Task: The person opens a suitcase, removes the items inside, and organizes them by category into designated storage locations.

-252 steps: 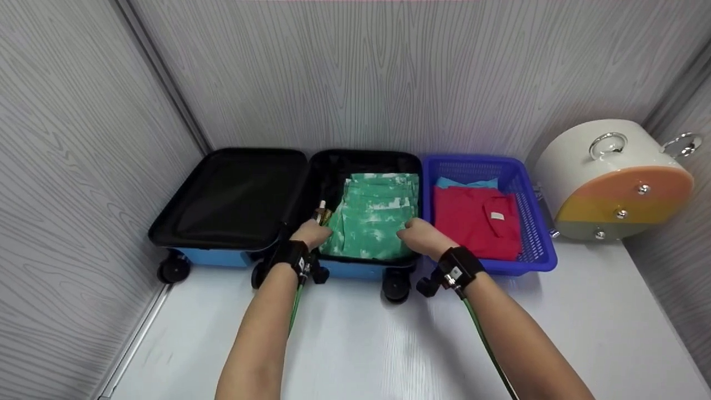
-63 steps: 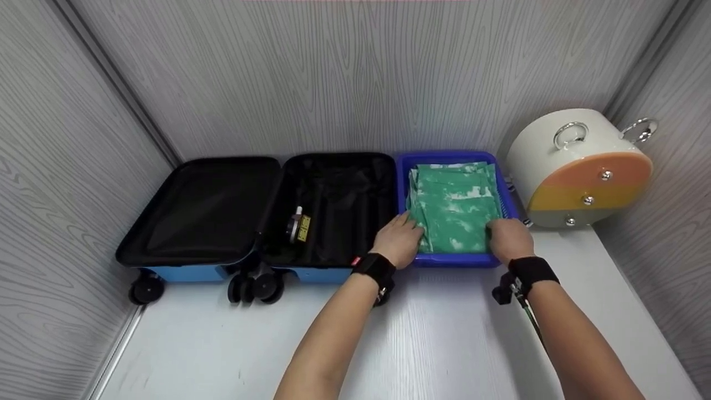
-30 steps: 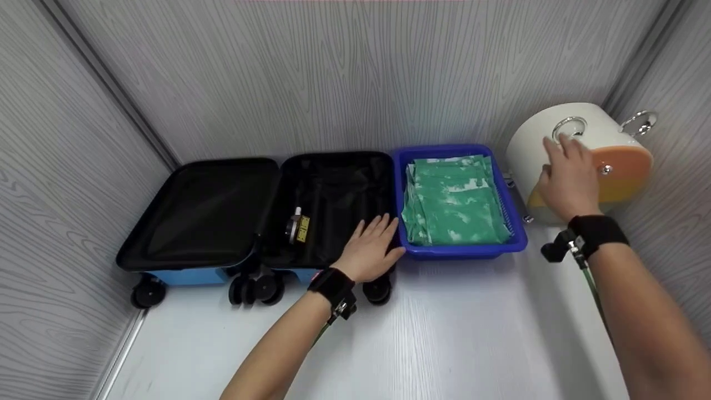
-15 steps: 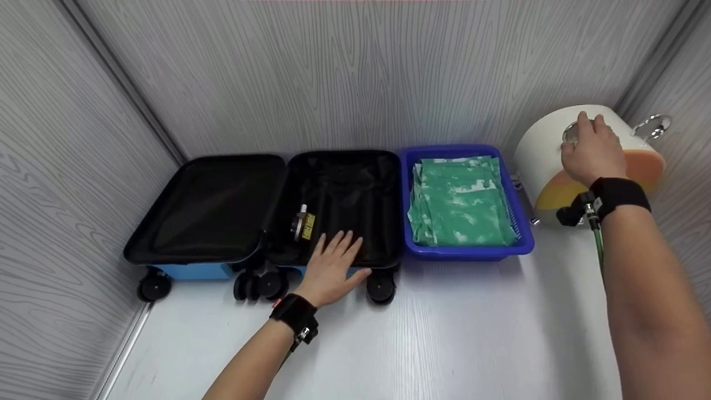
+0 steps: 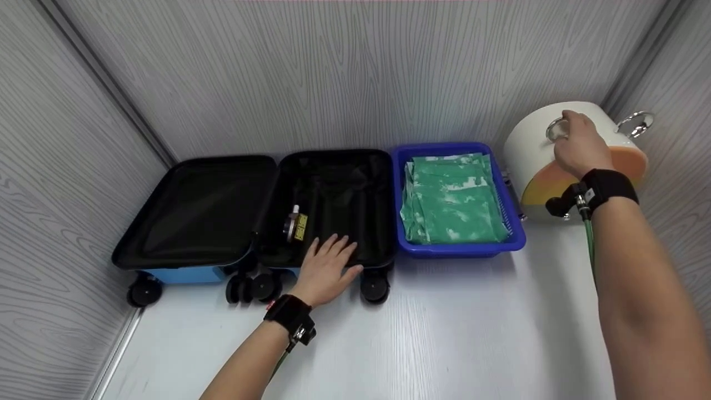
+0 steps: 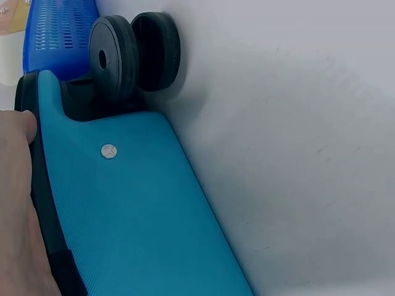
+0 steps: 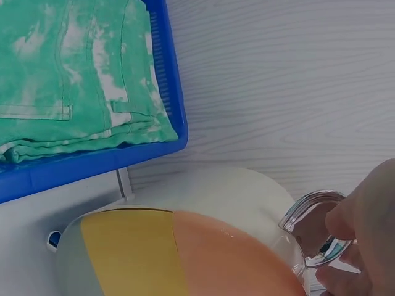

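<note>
In the head view my left hand (image 5: 324,275) lies with straight, spread fingers over the front edge of the open suitcase (image 5: 347,205). The left wrist view shows its thumb against the black rim above the blue shell (image 6: 136,203). My right hand (image 5: 583,147) is at a silver ring handle (image 5: 550,130) on a white drum-shaped box (image 5: 527,147). The right wrist view shows thumb and fingers curled around the ring (image 7: 318,197); part of the grip is cut off. Folded green-and-white tie-dye clothes (image 5: 455,203) lie in the blue basket (image 5: 461,249) between the hands.
The suitcase's other black half (image 5: 203,214) lies at the left. Inside the right half is a small object with a white tip and a yellow label (image 5: 300,228). A second ring handle (image 5: 639,125) sticks out at the box's right. Grey panels enclose the white table (image 5: 433,333).
The green clothes went from the suitcase into the basket, over the red garment. My hands then let go: the left moved back to the suitcase edge, the right to the box's ring.
</note>
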Available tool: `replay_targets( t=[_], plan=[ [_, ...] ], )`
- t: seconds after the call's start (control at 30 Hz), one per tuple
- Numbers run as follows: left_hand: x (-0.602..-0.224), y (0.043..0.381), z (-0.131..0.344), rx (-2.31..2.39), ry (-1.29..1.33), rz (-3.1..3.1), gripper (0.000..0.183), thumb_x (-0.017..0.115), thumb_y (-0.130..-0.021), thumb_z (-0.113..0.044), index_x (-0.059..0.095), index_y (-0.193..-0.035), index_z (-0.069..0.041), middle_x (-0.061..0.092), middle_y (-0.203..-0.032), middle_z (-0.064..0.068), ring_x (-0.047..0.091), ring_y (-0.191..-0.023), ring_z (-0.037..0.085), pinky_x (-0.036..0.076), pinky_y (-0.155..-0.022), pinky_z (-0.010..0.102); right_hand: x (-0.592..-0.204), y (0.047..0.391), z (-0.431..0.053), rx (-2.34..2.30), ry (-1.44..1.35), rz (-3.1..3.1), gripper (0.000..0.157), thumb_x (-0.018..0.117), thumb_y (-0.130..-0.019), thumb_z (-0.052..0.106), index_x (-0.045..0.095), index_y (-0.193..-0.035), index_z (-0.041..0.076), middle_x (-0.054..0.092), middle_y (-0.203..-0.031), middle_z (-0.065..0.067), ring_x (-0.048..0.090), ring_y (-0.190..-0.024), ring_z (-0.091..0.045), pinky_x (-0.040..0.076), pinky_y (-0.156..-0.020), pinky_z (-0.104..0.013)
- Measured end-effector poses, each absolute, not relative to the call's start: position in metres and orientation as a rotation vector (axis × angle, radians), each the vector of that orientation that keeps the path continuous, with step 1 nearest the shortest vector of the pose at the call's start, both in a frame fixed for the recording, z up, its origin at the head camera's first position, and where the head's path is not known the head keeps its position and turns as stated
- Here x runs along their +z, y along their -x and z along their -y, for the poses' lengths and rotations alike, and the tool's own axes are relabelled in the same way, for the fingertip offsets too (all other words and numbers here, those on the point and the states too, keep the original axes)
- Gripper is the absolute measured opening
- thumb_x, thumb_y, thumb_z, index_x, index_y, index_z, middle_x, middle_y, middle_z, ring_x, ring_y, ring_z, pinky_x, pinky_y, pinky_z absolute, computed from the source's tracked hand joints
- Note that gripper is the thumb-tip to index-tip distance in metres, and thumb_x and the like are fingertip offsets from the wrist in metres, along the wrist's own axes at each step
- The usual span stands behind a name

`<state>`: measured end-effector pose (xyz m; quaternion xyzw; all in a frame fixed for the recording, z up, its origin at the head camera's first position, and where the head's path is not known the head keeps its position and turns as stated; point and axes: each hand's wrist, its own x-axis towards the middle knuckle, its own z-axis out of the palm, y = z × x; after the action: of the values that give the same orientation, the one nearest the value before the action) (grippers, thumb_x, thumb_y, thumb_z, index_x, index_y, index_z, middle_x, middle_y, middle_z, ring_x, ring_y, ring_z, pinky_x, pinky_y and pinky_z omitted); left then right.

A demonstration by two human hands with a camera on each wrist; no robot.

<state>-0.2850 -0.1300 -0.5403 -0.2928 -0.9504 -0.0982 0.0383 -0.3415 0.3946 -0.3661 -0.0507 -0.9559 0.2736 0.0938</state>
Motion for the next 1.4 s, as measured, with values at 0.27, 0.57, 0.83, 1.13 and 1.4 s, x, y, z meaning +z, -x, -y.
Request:
replay_targets(
  t=[0.27,0.57,0.83,1.13,1.4],
  plan=[
    [-0.543,0.288,0.129,-0.287,0.888,2.912,0.064,0.037,-0.108,-0.057,0.044,-0.156,-0.016,0.039,-0.161,0.01,0.025,-0.152,0.031,0.014,-0.121,0.058,-0.364,0.35,-0.389,0.855,0.054,2.829,0.063,0.032,-0.099,0.001,0.018,-0.16,-0.004,0.019,-0.162,-0.034,0.019,-0.148,-0.052,0.015,-0.121,-0.059],
    [-0.542,0.287,0.124,-0.294,0.916,2.921,0.063,0.037,-0.108,-0.056,0.045,-0.156,-0.016,0.039,-0.161,0.009,0.025,-0.152,0.031,0.013,-0.122,0.058,-0.364,0.346,-0.396,0.835,0.124,2.795,0.052,0.031,-0.108,0.012,0.03,-0.157,-0.003,0.03,-0.155,-0.036,0.029,-0.143,-0.053,0.023,-0.116,-0.062],
    [-0.543,0.287,0.121,-0.266,0.917,2.929,0.063,0.035,-0.108,-0.057,0.046,-0.156,-0.017,0.039,-0.161,0.007,0.024,-0.153,0.03,0.013,-0.122,0.056,-0.364,0.338,-0.4,0.72,0.195,2.754,0.049,0.036,-0.11,0.02,0.041,-0.153,-0.003,0.035,-0.147,-0.038,0.037,-0.135,-0.055,0.03,-0.11,-0.064],
    [-0.54,0.287,0.119,-0.253,0.912,2.947,0.062,0.036,-0.108,-0.057,0.047,-0.155,-0.019,0.039,-0.162,0.006,0.024,-0.153,0.029,0.014,-0.122,0.056,-0.364,0.321,-0.412,0.62,0.099,2.76,0.043,0.044,-0.109,0.024,0.056,-0.134,-0.008,0.052,-0.131,-0.034,0.049,-0.121,-0.053,0.036,-0.101,-0.064],
    [-0.542,0.286,0.121,-0.275,0.9,2.949,0.061,0.037,-0.107,-0.058,0.051,-0.152,-0.019,0.041,-0.16,0.006,0.026,-0.152,0.028,0.014,-0.122,0.055,-0.353,0.297,-0.418,0.664,0.033,2.882,0.045,0.053,-0.106,0.041,0.06,-0.13,0.003,0.061,-0.123,-0.025,0.054,-0.109,-0.043,0.038,-0.09,-0.057]
  ],
)
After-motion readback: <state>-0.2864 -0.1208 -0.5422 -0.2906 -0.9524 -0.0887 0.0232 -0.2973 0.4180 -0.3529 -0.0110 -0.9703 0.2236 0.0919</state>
